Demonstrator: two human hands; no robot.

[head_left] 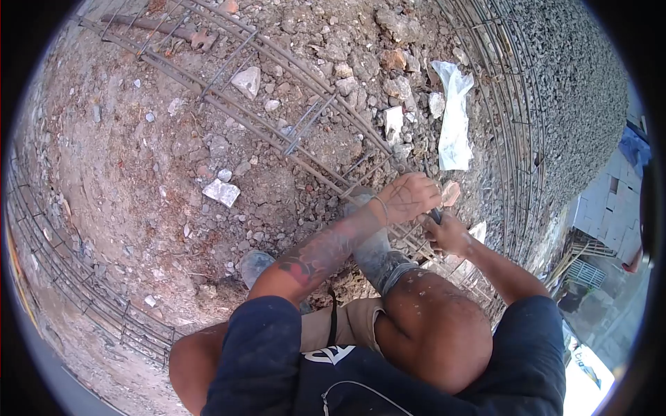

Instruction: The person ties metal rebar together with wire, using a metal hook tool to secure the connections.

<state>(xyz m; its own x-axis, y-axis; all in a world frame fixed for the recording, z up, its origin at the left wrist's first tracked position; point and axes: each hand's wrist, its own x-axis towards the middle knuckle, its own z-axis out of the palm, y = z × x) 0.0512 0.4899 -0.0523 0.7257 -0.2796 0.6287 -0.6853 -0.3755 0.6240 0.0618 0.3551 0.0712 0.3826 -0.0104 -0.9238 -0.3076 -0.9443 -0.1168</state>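
A long cage of steel rebar [246, 123], with bars joined by square stirrups, runs diagonally over the rubble to my hands. My left hand [411, 196] is closed right at the near end of this cage, fingers curled downward; what they grip is hidden beneath them. Close beside it, on the right, my right hand [449, 234] is wrapped around a tool with a dark handle [436, 215]. Most of that tool is covered by my fingers. The cage passes below both hands, beside my bent knee [437, 312].
More rebar cages lie along the right [510, 104] and the lower left [90, 277]. Beyond the right cage is a heap of grey gravel [579, 90]. A white plastic strip [454, 114], broken stones [222, 193] and a rusty bar [156, 26] lie on the dirt.
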